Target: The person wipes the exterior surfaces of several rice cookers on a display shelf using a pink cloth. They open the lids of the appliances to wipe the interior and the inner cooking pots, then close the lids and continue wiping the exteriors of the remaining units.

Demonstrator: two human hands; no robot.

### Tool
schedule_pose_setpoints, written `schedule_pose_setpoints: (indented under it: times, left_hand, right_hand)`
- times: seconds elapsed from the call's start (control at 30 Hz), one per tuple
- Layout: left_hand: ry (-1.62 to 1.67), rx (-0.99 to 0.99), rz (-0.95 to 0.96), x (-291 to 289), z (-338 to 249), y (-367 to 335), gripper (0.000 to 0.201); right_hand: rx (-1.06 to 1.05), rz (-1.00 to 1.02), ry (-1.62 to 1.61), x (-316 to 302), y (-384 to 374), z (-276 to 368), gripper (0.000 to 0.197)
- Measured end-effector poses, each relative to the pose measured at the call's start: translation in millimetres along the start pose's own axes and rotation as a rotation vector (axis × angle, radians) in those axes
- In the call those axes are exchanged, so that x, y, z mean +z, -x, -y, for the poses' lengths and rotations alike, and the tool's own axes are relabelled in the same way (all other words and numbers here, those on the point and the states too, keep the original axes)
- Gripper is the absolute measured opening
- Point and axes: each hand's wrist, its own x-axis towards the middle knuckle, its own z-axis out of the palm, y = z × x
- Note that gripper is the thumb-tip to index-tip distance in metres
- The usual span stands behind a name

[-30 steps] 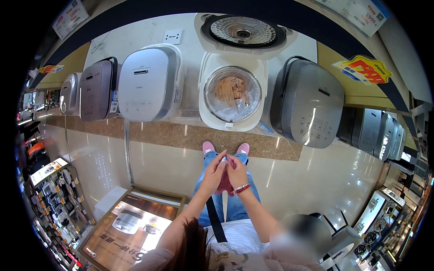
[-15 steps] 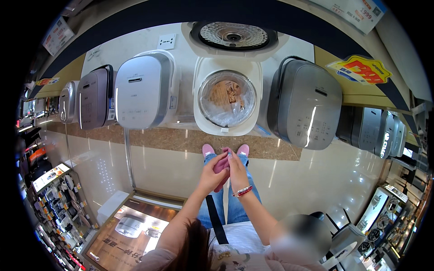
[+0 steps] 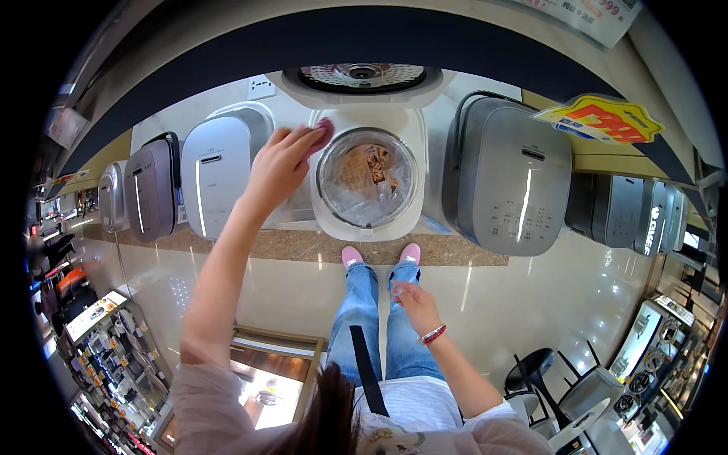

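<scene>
- Your left hand (image 3: 282, 163) is stretched up to the open white rice cooker (image 3: 369, 178), fingers curled around a small pink cloth (image 3: 324, 135).
- The pink cloth pokes out past your fingertips and sits at the upper left rim of the cooker's inner pot (image 3: 367, 176); it looks to be touching the rim, though I can't be sure.
- Hand is mostly closed, a loose pinch on the cloth, not a tight fist.
- Your right hand (image 3: 415, 305) hangs low over your right thigh, above the blue jeans (image 3: 371, 318). Fingers are loosely bent, half open, nothing in it.
- Red and white bracelet (image 3: 432, 334) on your right wrist.
- Cooker lid (image 3: 362, 76) stands flipped up behind the pot, inner plate facing you.
- The pot holds something brownish under a clear film; can't tell what.
- Left of the open cooker: a closed white cooker (image 3: 216, 171), just beside your left hand, then a grey one (image 3: 149, 187) further left.
- Right of it: a big closed grey cooker (image 3: 509, 176), with a yellow-red price tag (image 3: 599, 119) above it.
- All the cookers sit on the pale shelf (image 3: 299, 220), with a speckled brown edge band.
- Your pink shoes (image 3: 381, 254) stand on the glossy floor (image 3: 531, 303), right below the open cooker.
- Black strap (image 3: 368, 371) runs down your front.
</scene>
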Motion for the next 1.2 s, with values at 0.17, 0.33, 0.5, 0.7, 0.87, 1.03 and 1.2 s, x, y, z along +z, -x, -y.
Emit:
schedule_pose_setpoints:
  times: [0.17,0.33,0.5,0.7,0.87,1.03,1.2]
  left_hand:
    - [-0.311,0.301,0.111,34,-10,-53,0.049]
    - [-0.32,0.254,0.133,53,-17,-64,0.049]
    - [-0.287,0.111,0.145,52,-3,-48,0.046]
    - [-0.253,0.062,0.184,43,14,-27,0.043]
    - [-0.325,0.029,0.137,46,21,4,0.046]
    - [-0.315,-0.017,0.159,40,12,28,0.044]
    - [-0.338,-0.048,0.216,32,-3,58,0.047]
  right_hand:
    - [0.051,0.08,0.119,10,10,-28,0.028]
    - [0.093,0.122,0.144,26,12,-48,0.028]
    - [-0.023,0.009,0.104,32,11,-66,0.022]
    - [-0.035,0.014,0.051,22,13,-62,0.021]
    - [0.03,0.107,0.251,19,19,-58,0.024]
    - [0.029,0.126,0.313,21,26,-59,0.024]
    - [0.033,0.161,0.331,24,32,-65,0.024]
